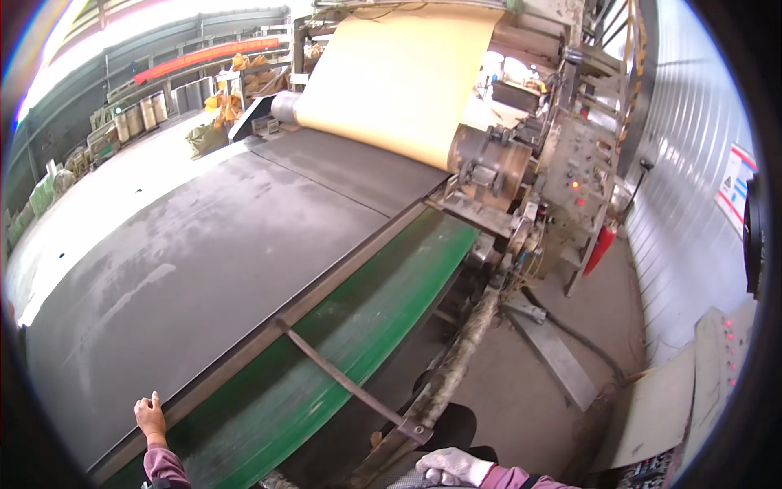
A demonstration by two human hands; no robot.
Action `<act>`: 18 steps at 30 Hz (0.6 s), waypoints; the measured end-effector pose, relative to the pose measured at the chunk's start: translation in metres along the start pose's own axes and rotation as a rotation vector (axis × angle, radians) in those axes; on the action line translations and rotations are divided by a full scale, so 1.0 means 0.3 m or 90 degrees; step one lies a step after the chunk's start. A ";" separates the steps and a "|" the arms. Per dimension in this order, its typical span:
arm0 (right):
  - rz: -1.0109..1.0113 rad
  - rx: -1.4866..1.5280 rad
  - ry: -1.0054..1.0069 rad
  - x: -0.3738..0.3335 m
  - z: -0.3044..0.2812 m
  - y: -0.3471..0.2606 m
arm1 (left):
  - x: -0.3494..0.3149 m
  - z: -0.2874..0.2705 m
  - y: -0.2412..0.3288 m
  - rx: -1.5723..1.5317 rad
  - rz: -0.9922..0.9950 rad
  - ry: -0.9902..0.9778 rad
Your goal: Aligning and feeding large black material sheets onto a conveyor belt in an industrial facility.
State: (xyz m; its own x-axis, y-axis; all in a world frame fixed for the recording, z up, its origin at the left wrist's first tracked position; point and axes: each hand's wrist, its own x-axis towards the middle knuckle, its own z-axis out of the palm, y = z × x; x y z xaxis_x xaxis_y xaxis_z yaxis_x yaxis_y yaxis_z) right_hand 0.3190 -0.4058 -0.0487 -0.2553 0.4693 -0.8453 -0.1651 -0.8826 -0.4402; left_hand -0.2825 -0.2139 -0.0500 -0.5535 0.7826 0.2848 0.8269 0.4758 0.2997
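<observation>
My left hand (151,417), bare and in a pink sleeve, rests at the near edge of a wide dark grey sheet (195,253), by the metal rail (236,350) along its side. Its fingers are slightly bent and apart, with nothing visible in them. At the lower edge my right hand (452,466) wears a white glove. Its fingers are curled in over a grey meshed thing (410,480); what they hold, if anything, is hidden. Beyond the grey sheet, a broad yellow sheet (399,77) runs down to a roller.
A green belt (358,318) lies below the rail, crossed by a metal bar (342,379). A control panel (580,167) with red lights stands right of the rollers. On the floor lies a metal channel (554,359). A corrugated wall (692,130) closes the right side.
</observation>
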 end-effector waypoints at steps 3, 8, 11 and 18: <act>-0.114 0.003 0.060 0.035 0.002 0.046 | -0.048 0.030 0.143 -0.049 0.106 -0.006; -0.145 -0.003 0.042 0.024 -0.005 0.037 | -0.096 0.067 0.395 -0.052 0.224 0.001; -0.122 -0.005 0.024 0.019 -0.022 0.022 | -0.101 0.103 0.584 -0.008 0.256 -0.023; -0.146 -0.040 0.029 0.048 -0.049 0.029 | -0.113 0.221 0.982 0.055 0.238 -0.049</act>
State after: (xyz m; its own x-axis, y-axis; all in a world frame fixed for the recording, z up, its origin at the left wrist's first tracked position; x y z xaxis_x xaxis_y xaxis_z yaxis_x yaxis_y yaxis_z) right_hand 0.3278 -0.4070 -0.0691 -0.1738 0.6570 -0.7336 -0.1540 -0.7539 -0.6387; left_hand -0.0134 -0.0736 -0.0317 -0.2064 0.9347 0.2895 0.9772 0.1819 0.1096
